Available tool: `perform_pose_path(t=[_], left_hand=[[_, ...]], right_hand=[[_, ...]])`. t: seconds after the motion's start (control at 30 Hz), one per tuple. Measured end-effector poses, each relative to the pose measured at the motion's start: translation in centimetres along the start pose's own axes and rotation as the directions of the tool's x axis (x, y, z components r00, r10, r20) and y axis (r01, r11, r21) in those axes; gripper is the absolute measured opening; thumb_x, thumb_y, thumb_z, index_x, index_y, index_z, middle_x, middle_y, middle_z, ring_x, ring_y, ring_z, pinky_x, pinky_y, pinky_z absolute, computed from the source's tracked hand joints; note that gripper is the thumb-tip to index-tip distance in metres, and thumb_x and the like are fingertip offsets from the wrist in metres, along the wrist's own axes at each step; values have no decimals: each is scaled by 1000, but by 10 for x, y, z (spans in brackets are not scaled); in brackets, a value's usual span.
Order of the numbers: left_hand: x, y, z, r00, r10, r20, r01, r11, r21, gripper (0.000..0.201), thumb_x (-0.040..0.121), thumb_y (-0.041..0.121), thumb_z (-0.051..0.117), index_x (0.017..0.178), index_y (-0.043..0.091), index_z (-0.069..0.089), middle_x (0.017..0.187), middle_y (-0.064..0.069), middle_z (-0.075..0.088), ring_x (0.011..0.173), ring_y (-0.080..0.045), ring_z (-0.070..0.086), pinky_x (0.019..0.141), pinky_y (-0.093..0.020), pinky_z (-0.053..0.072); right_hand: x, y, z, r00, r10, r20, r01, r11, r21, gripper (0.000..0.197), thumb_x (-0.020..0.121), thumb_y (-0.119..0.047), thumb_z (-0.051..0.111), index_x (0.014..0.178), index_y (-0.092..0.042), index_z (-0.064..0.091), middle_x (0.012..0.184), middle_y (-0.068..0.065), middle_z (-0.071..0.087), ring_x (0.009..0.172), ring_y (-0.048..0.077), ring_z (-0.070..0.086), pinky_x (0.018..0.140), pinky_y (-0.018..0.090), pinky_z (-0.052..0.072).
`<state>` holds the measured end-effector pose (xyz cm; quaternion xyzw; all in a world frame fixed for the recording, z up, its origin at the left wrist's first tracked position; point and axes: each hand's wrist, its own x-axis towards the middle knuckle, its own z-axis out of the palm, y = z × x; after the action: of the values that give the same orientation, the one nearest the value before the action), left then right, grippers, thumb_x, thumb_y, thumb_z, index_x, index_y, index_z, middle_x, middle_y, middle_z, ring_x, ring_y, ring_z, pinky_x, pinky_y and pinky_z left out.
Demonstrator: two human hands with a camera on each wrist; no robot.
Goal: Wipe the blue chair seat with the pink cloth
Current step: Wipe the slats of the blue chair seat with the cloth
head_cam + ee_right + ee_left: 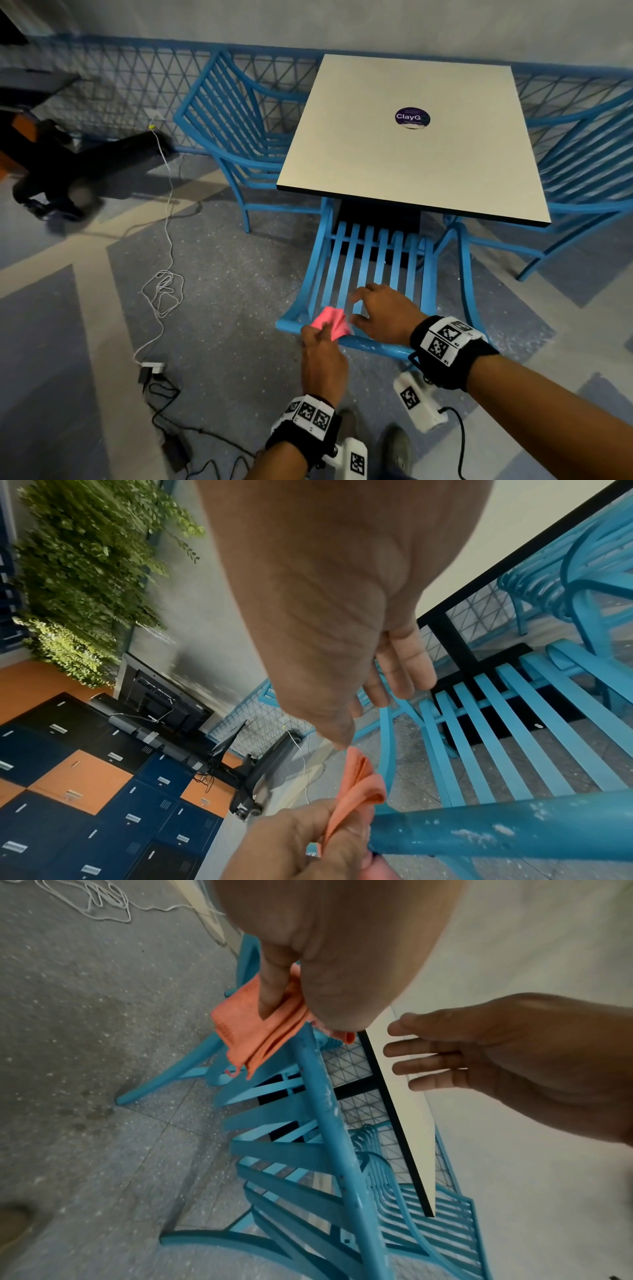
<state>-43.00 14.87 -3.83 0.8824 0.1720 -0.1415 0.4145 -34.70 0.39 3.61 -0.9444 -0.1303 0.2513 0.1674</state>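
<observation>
The near blue chair is tucked under the table, its slatted back facing me; the table hides most of its seat. My left hand pinches the folded pink cloth at the left end of the chair's top rail. In the left wrist view the cloth hangs beside the rail under my left hand. My right hand hovers over the slats, fingers spread and holding nothing; its thumb is close to the cloth.
A white square table stands right behind the chair, with more blue chairs to its left and right. A white cable, a power adapter and a black wheeled stand are on the floor at left.
</observation>
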Motion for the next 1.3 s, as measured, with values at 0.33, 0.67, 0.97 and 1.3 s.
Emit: perform_pose_path(t=[0.33,0.67,0.97,1.3], left_hand=[[16,-22,-80,980,86,-177,-56,985,166,42,92,7,58,125,31,70,120,-5,59,89,-19,65,86,-24,51],[0,-2,-2,989,143,-25,-135,969,205,50,93,3,59,141,18,54,142,-1,45,100,-29,70,89,-38,60],[10,-9,-42,959,274,73,-279,957,76,25,103,11,53,122,11,70,114,-3,63,80,1,58,71,0,45],[20,-30,-8,954,300,13,-297,934,200,62,93,8,67,147,33,51,148,4,54,131,-15,57,112,-29,46]], right_hand=[[-6,10,-6,1000,17,-13,-17,1000,7,49,94,-43,57,138,-21,50,136,4,54,122,24,52,99,42,49],[-5,9,7,1000,7,-8,-7,1000,9,46,93,-39,56,135,-20,51,131,7,56,120,26,52,96,41,48],[-21,36,17,998,63,12,-63,998,-7,46,92,-40,56,134,-23,52,133,6,56,125,26,49,97,41,47],[-36,54,25,991,131,13,-131,991,-14,51,92,-44,58,137,-22,49,137,6,54,126,27,47,100,40,44]])
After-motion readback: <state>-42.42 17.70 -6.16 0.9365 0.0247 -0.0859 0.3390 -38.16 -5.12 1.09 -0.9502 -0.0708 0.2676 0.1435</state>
